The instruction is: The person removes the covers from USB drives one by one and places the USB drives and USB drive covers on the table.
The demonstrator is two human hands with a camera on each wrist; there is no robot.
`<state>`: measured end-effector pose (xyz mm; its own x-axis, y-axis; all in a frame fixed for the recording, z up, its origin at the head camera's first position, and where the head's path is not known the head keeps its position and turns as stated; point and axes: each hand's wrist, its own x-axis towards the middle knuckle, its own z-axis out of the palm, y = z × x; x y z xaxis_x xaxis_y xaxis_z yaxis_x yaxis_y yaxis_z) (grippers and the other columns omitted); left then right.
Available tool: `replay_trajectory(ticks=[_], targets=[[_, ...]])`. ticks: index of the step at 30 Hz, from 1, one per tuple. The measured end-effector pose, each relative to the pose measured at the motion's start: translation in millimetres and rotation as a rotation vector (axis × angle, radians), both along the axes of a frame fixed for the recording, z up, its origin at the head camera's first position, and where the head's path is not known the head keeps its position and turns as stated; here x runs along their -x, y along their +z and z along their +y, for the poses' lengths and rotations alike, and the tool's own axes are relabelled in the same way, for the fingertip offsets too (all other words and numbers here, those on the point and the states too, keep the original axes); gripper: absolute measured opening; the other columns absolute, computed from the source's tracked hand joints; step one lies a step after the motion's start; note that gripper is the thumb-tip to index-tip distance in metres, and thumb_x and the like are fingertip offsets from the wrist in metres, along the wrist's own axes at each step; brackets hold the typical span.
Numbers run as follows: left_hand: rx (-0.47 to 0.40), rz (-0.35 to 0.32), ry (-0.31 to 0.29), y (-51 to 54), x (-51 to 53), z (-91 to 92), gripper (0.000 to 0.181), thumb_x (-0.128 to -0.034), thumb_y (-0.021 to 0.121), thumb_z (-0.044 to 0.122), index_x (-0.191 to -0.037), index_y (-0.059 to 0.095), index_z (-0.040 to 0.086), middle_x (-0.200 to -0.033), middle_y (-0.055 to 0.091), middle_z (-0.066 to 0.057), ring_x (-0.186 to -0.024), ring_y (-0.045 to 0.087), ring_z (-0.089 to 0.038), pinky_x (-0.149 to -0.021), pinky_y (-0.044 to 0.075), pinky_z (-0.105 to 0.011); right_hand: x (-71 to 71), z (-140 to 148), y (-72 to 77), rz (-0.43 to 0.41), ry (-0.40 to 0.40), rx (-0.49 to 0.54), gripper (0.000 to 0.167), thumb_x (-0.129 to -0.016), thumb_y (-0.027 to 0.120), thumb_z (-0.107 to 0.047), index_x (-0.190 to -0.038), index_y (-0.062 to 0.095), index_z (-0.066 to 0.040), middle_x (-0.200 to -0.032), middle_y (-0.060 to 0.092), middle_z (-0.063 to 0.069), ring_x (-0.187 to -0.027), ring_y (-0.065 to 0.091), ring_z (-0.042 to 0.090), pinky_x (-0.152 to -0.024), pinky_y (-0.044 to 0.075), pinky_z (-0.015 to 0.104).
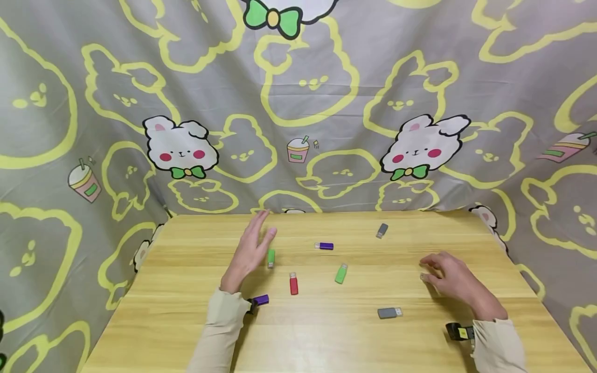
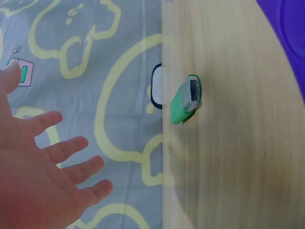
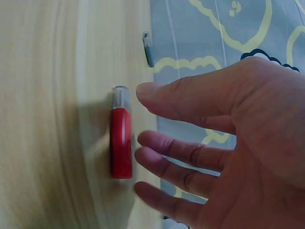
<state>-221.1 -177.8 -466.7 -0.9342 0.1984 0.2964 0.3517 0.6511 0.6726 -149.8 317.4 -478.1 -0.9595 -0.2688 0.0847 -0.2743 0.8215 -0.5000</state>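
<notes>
My left hand (image 1: pixel 249 249) is held over the table with spread, relaxed fingers and holds nothing. A green USB stick (image 1: pixel 271 258) lies just beside its thumb side; the same green stick (image 2: pixel 183 102) stands apart from the fingers in the left wrist view. By the left wrist lies a purple USB stick (image 1: pixel 262 300). On the right, my right hand (image 1: pixel 450 277) has loosely bent fingers near a red USB stick (image 3: pixel 121 143) on the tabletop. A small gap shows between fingertips and stick in the right wrist view. In the head view the hand hides most of that stick.
Between the hands lie another red stick (image 1: pixel 294 285), a green stick (image 1: pixel 341 273), a purple stick (image 1: pixel 324 246) and grey sticks, one nearer (image 1: pixel 389 313) and one at the back (image 1: pixel 382 230). A patterned curtain (image 1: pixel 326 171) surrounds the wooden table (image 1: pixel 326 336).
</notes>
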Motion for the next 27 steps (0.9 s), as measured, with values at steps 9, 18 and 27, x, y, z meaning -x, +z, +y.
replay_trajectory(ticks=[9, 18, 27], targets=[[-0.019, 0.014, -0.019, -2.1, -2.0, 11.7, 0.063, -0.1081, 0.047, 0.043, -0.161, 0.031, 0.011, -0.167, 0.024, -0.018, -0.151, 0.024, -0.043, -0.118, 0.021, -0.067, 1.4, 1, -4.4, -0.064, 0.011, 0.012, 0.024, -0.081, 0.082, 0.001, -0.103, 0.071, 0.003, -0.094, 0.064, 0.008, -0.084, 0.065, 0.026, -0.070, 0.057, 0.039], [-0.041, 0.007, -0.060, -1.7, -3.1, 15.7, 0.062, -0.1086, 0.048, 0.039, -0.159, 0.034, 0.006, -0.164, 0.031, -0.019, -0.149, 0.030, -0.040, -0.118, 0.026, -0.063, 0.3, 0, -3.6, -0.132, -0.044, -0.015, 0.017, -0.082, 0.076, 0.010, -0.092, 0.069, -0.002, -0.087, 0.063, 0.003, -0.078, 0.057, 0.019, -0.066, 0.052, 0.032], [-0.103, -0.004, -0.079, 1.6, -3.2, 19.5, 0.058, -0.1075, 0.052, 0.037, -0.158, 0.038, 0.011, -0.159, 0.039, -0.019, -0.139, 0.044, -0.044, -0.110, 0.039, -0.065, 7.9, -4, -2.6, -0.068, -0.051, 0.000, 0.014, -0.084, 0.077, 0.008, -0.090, 0.069, -0.002, -0.079, 0.063, 0.000, -0.072, 0.055, 0.015, -0.061, 0.046, 0.029]])
